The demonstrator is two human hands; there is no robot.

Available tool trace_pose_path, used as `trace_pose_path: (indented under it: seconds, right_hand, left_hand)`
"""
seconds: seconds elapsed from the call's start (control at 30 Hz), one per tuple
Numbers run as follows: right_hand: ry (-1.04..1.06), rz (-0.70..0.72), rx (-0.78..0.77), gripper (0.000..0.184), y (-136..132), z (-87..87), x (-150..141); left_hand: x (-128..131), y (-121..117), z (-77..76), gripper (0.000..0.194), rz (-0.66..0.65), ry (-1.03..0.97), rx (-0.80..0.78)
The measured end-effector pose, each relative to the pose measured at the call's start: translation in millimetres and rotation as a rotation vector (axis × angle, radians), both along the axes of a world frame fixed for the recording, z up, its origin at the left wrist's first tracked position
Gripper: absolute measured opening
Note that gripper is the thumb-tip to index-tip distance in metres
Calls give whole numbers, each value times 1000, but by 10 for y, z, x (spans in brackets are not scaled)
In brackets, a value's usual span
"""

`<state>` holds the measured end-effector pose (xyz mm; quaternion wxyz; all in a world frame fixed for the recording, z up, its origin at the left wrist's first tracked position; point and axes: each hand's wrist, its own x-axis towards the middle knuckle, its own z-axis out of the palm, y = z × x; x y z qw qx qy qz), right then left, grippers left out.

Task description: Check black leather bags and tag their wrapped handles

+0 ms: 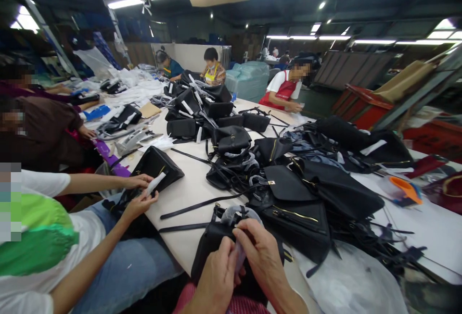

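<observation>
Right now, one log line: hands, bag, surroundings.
left hand: touching pale wrap | right hand: pinching wrap's upper end | black bag: beneath both hands | ahead: more black bags on table

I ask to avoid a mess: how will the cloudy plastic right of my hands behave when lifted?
The cloudy plastic would likely be floppy, as it looks thin and wrinkled. It is probably light for its size, resembling translucent film. Its sheen suggests it may slip.
</observation>
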<state>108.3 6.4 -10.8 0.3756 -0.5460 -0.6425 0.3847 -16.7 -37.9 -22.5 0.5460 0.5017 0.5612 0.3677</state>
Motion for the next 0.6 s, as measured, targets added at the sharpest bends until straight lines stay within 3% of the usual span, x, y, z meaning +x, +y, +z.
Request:
trace_pose_path:
  seconds: [0.1,0.23,0.47,0.6]
  right_hand:
    - [217,-56,-180,27,-18,69,25]
    - [522,5,-366,53,-69,72,83]
    - [659,-73,-428,58,-13,-25,-24]
    - [710,-144,-416,59,22,-9,-56]
  left_hand:
    - [-14,15,-5,35,32,-16,-18]
    - [-43,30,-13,37,96,-31,9]
    - [-15,22,-108,32,124,40,60]
    - [-70,43,-124,24,162,178,200]
